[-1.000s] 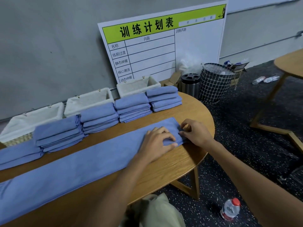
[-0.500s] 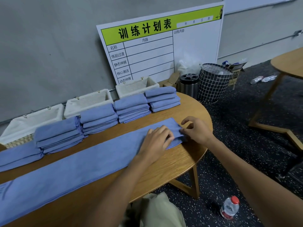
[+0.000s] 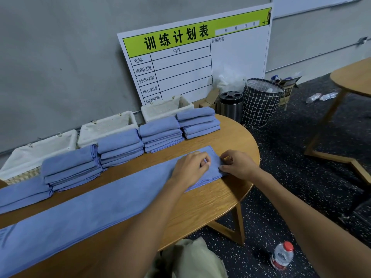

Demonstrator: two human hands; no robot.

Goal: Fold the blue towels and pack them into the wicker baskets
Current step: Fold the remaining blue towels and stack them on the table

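Pretty dim indoor light overall, soft and even, no hard source to be seen. Only faint shadows are cast under the hands and beside the towel stacks (image 3: 160,134). A dull sheen is picked up on the table (image 3: 210,205), and the white board (image 3: 200,63) is the brightest patch. Straight lines are bent near the edges by the wide lens. Detail is smeared a bit, especially on the forearms and the floor (image 3: 301,177) at the bottom.

Bare forearms, no sleeves visible; pale khaki trousers (image 3: 192,259) below.
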